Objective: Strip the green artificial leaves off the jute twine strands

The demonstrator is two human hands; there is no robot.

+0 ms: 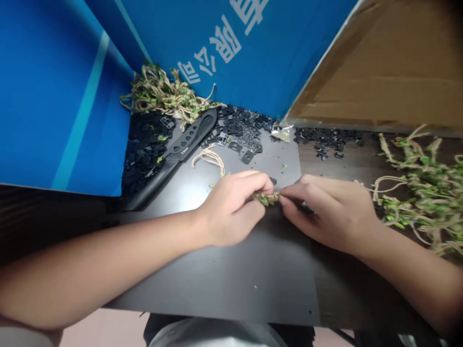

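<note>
Between my two hands is a short stretch of twine with green leaves (268, 198), over the grey board (231, 274). My left hand (237, 207) is closed with thumb and index finger pinching its left end. At its right end, my right hand (325, 207) pinches with thumb and fingertips. Tan loose cord (210, 156) lies just beyond my left hand. A small dark flat piece (272, 181) sits on the board behind the leafy twine. Whatever else the curled fingers cover is hidden.
A black-handled knife (184, 142) lies at the left, near a heap of leafy twine (159, 91). Small black plastic pieces (235, 120) are scattered along the blue box panel (282, 58). More leafy twine (434, 193) is piled right; brown cardboard (390, 62) stands behind.
</note>
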